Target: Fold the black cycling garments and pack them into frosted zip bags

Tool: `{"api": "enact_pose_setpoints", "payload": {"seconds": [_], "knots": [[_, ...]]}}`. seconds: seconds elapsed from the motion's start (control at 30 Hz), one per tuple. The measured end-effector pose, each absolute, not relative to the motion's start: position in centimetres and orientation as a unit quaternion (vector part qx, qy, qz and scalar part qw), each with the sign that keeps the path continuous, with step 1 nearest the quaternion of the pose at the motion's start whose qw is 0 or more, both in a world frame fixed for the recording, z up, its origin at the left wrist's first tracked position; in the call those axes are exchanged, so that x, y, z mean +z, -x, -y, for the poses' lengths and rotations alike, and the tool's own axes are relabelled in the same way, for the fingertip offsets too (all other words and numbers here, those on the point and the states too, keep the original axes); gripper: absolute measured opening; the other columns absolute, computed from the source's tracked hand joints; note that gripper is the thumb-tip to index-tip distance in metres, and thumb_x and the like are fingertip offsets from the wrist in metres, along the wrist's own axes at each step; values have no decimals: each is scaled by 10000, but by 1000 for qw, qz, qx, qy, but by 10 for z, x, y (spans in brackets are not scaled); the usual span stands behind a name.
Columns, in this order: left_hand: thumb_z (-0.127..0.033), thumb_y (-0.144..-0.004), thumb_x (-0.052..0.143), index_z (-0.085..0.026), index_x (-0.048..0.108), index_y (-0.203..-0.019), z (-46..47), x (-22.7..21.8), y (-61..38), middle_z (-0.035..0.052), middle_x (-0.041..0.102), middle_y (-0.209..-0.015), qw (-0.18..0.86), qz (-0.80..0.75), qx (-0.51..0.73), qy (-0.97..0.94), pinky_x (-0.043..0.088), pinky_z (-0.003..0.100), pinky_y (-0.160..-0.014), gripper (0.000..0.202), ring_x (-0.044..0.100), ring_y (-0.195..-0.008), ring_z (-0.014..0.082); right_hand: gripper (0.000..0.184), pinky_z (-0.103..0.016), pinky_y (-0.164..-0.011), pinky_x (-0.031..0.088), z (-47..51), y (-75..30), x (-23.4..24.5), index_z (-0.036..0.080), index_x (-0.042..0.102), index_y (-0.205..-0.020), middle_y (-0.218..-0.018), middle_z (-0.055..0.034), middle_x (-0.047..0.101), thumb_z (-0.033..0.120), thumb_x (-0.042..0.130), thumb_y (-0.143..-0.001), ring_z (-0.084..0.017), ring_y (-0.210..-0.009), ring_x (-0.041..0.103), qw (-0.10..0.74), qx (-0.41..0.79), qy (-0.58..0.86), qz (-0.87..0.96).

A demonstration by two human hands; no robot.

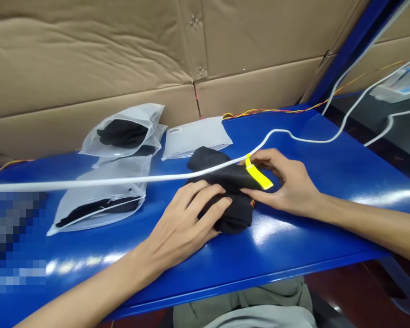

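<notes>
A folded black cloth with a small orange print near its right edge lies on the blue table. Across its near left side, my left hand has its fingers bent over the top, with the thumb low at the near edge, holding it. My right hand pinches the right side of the cloth between thumb and fingers; its fingertips are partly hidden. A white cable crosses in front of the cloth from my view, with a bright yellow tag hanging from it beside my right hand.
Frosted zip bags with black cloth inside lie at the left. A flat frosted bag with a small label lies behind the black cloth. Brown padded panels stand along the back of the blue table. Yellow-red wires run along the back.
</notes>
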State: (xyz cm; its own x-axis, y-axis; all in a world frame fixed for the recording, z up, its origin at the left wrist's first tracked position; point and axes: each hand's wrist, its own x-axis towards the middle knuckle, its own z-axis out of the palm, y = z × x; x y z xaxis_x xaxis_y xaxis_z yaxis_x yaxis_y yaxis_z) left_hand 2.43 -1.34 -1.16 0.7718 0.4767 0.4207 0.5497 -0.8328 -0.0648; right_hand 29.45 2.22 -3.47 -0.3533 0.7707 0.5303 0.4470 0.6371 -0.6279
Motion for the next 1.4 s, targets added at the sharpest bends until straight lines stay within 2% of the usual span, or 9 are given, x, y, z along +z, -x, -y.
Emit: {"api": "enact_pose_setpoints", "payload": {"seconds": [0.17, 0.37, 0.63, 0.73, 0.87, 0.97, 1.1, 1.27, 1.4], "knots": [[-272, -960, 760, -144, 602, -1456, 15, -14, -23, 176, 650, -1376, 148, 276, -274, 909, 446, 461, -1210, 535, 577, -1326, 318, 379, -416, -1022, 620, -30, -296, -32, 288, 690, -1301, -1237, -46, 790, 146, 656, -952, -244, -1185, 743, 411, 179, 266, 854], [-405, -983, 721, -45, 445, -1577, 11, -13, -21, 251, 561, -1556, 130, 312, -211, 917, 236, 620, -1323, 747, 379, -1567, 431, 346, -426, -1111, 554, -39, -299, -32, 231, 694, -1288, -1244, -90, 784, 91, 591, -990, -209, -1227, 710, 386, 173, 166, 891], [-389, -1007, 695, -129, 608, -1432, 7, -15, -19, 168, 723, -1390, 124, 328, -210, 913, 457, 536, -1153, 505, 656, -1312, 360, 584, -511, -1032, 572, -28, -293, -29, 87, 598, -1337, -1368, -260, 649, 510, 701, -948, -354, -1266, 646, 295, 82, 140, 942], [-408, -1013, 687, -131, 606, -1441, 3, -16, -18, 182, 715, -1398, 120, 324, -210, 915, 471, 553, -1139, 517, 642, -1329, 373, 424, -494, -964, 601, -28, -291, -32, 97, 613, -1268, -1306, -245, 697, 385, 684, -965, -353, -1195, 686, 277, -25, 159, 947], [-497, -967, 712, -150, 559, -1519, -6, -16, -13, 236, 598, -1529, 104, 298, -194, 929, 351, 749, -1204, 670, 508, -1453, 488, 365, -498, -995, 609, -32, -298, -35, 78, 626, -1277, -1269, -225, 741, 292, 630, -982, -337, -1179, 705, 290, -115, 148, 938], [-305, -987, 674, -146, 528, -1545, -11, -16, -7, 226, 579, -1553, 107, 294, -199, 929, 443, 609, -1215, 598, 520, -1475, 420, 404, -490, -1056, 598, -33, -304, -37, 85, 612, -1352, -1319, -223, 726, 289, 614, -1003, -320, -1255, 684, 298, -132, 149, 934], [-150, -975, 640, -132, 563, -1488, -12, -18, -4, 166, 727, -1384, 171, 302, -211, 914, 572, 408, -1077, 519, 712, -1252, 311, 571, -552, -1017, 595, -31, -300, -35, 107, 560, -1484, -1366, -243, 681, 221, 631, -929, -355, -1254, 663, 267, -121, 181, 939], [-198, -994, 629, -190, 521, -1527, -15, -19, -3, 136, 738, -1366, 153, 308, -224, 912, 571, 403, -1044, 543, 730, -1222, 298, 495, -547, -981, 600, -30, -297, -28, 73, 614, -1422, -1278, -248, 715, 247, 659, -961, -358, -1192, 673, 262, -172, 181, 932], [-551, -996, 619, -177, 319, -1677, -26, -21, 3, 244, 466, -1643, 72, 369, -191, 907, 433, 576, -1216, 833, 476, -1523, 418, 295, -483, -1009, 605, -33, -302, -29, 86, 702, -1246, -1170, -180, 778, 188, 659, -973, -317, -1139, 701, 278, -230, 171, 917]]}}
